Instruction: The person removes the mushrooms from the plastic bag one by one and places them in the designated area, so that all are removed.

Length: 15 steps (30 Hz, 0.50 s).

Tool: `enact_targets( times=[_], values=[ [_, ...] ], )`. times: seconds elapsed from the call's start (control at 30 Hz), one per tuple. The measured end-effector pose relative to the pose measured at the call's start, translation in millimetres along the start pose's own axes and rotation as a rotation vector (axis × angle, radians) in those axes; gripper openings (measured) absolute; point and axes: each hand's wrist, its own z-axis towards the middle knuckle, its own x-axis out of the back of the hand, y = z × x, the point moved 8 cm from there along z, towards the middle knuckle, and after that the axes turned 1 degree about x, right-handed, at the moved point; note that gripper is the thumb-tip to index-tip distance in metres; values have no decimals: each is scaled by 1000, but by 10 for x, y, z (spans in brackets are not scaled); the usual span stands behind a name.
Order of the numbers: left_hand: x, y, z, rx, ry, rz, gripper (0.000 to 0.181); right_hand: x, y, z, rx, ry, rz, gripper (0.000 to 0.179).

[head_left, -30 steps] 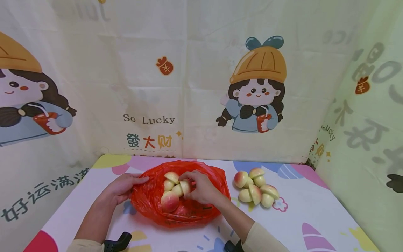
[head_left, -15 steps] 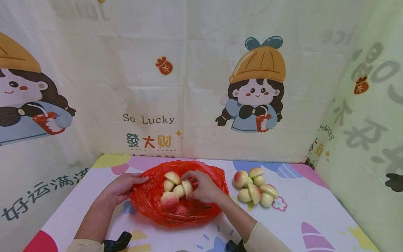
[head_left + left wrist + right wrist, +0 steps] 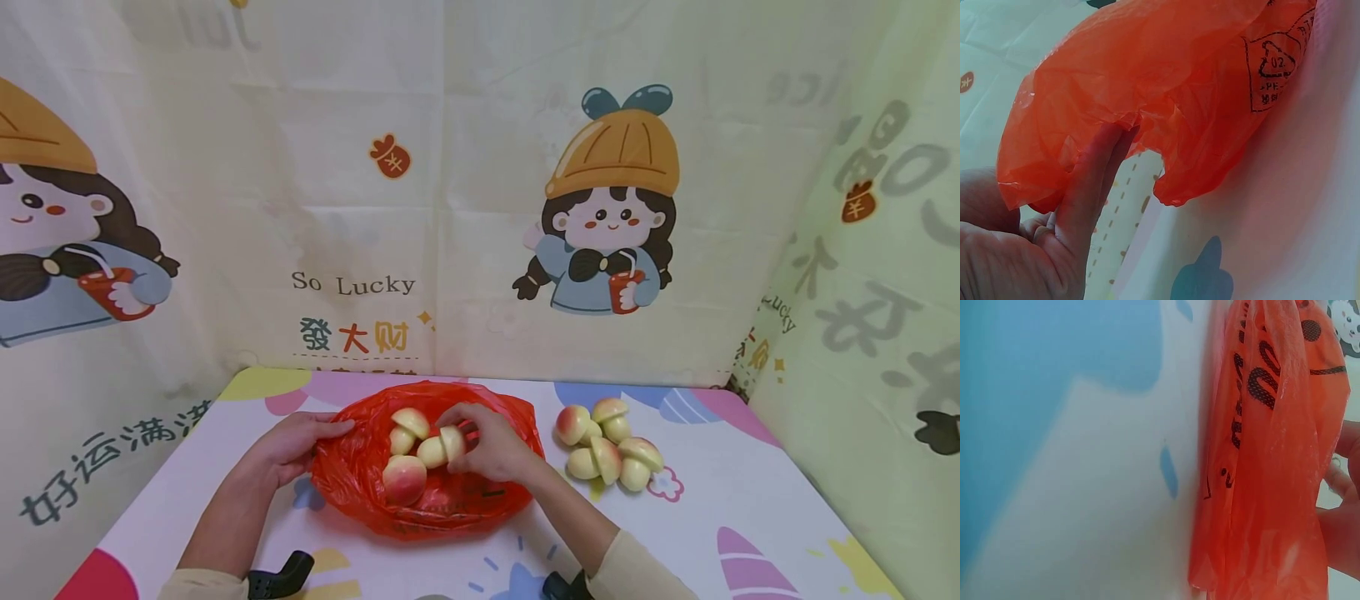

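A crumpled red plastic bag (image 3: 352, 500) lies with its mouth spread in the head view. My left hand (image 3: 288, 442) holds the bag's left rim, thumb over the edge; in the left wrist view its fingers (image 3: 1082, 187) extend against the red film. Inside the mouth, my right hand (image 3: 491, 448) pinches the cap of a toy mushroom (image 3: 432, 452), pale with a rounded cap. Near it in the bag are a mushroom with a pink-red cap (image 3: 405, 481) and a paler mushroom (image 3: 411, 422). The bag wall (image 3: 1279, 487) covers part of the right hand in the right wrist view.
Several more toy mushrooms (image 3: 607, 446) lie grouped on the patterned table (image 3: 750, 500), right of the bag. A printed cloth (image 3: 480, 208) hangs behind the table and along both sides.
My right hand has drawn slightly to the right, and the pinched mushroom has shifted with it, away from the paler one. The left hand stays at the bag's rim.
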Motion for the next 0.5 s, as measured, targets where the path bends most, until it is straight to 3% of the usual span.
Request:
enact_targets(
  times=[0.5],
  values=[
    [3,8,7,-7,-12,2,56,143,-81,-115,66,10,-9,48]
  ],
)
